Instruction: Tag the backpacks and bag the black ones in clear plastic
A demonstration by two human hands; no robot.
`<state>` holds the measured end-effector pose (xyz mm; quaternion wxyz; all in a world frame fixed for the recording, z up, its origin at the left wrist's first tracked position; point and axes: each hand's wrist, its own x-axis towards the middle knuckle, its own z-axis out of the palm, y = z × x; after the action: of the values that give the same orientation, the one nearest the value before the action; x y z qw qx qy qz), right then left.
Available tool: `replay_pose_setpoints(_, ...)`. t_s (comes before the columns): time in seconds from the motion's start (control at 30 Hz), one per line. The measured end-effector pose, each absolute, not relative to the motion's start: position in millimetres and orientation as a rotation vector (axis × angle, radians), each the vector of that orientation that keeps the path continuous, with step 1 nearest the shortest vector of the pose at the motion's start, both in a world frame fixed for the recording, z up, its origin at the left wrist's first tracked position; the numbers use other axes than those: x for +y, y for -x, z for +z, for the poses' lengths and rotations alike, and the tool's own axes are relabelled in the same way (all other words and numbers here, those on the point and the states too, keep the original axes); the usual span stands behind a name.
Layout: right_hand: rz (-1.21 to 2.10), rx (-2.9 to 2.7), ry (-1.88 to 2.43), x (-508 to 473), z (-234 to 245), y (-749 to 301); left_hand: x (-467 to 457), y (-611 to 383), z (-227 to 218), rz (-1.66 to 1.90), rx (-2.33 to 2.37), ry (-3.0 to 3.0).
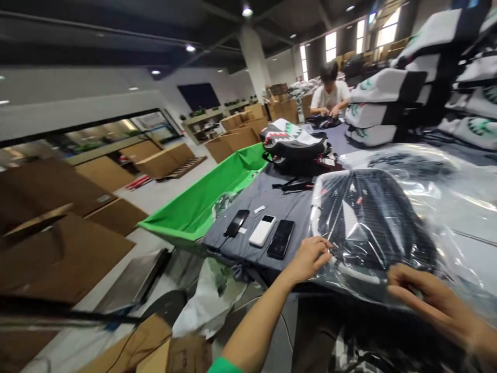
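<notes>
A black and white backpack (368, 223) lies in a clear plastic bag (446, 207) on the grey table (272, 202). My left hand (308, 257) pinches the bag's near left edge. My right hand (423, 295) has its fingers curled on the bag's near edge, further right. Both hands are closed on the plastic.
Two dark phones (280, 239) (236, 223) and a white power bank (262, 230) lie left of the bag. A printed backpack (295, 142) sits beyond. A green bin (209, 199) stands left of the table, with cardboard boxes (77, 243) around. A person (330, 96) works at the far end; stacked backpacks (427, 67) at right.
</notes>
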<state>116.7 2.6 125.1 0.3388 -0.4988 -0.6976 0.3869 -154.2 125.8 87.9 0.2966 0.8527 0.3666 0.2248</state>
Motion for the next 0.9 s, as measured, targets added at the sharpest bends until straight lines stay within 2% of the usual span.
replay_pose_setpoints(0.1,0.817,-2.367,1.146,66.8,139.4,-80.2,125.1,154.1,90.2,0.576,0.979,-2.276)
replay_pose_setpoints(0.2,0.577,-2.666,1.302,112.1,135.2,-61.0,124.2,154.1,91.1,0.574,0.965,-2.284)
replay_pose_setpoints(0.37,0.676,-2.564,1.702,145.4,131.5,-88.0,127.3,153.3,88.0,0.582,0.947,-2.274)
replay_pose_setpoints(0.43,0.564,-2.446,1.817,142.1,134.9,-99.7,128.5,153.7,87.3,0.590,0.931,-2.263)
replay_pose_setpoints(0.5,0.405,-2.373,1.812,129.2,135.8,-99.1,129.4,154.5,87.0,0.587,0.919,-2.256)
replay_pose_setpoints(0.6,0.341,-2.481,1.618,104.8,125.5,-72.8,130.5,155.0,85.7,0.575,0.914,-2.269)
replay_pose_setpoints(0.7,0.234,-2.581,1.633,97.2,107.5,-37.5,129.7,153.6,84.6,0.535,0.943,-2.281)
replay_pose_setpoints(0.77,0.262,-2.560,1.665,102.4,101.6,-26.6,128.6,153.2,86.9,0.489,0.984,-2.275)
replay_pose_setpoints(0.9,0.683,-2.231,1.484,99.7,112.3,-64.8,136.2,160.0,100.8,0.503,0.902,-2.148)
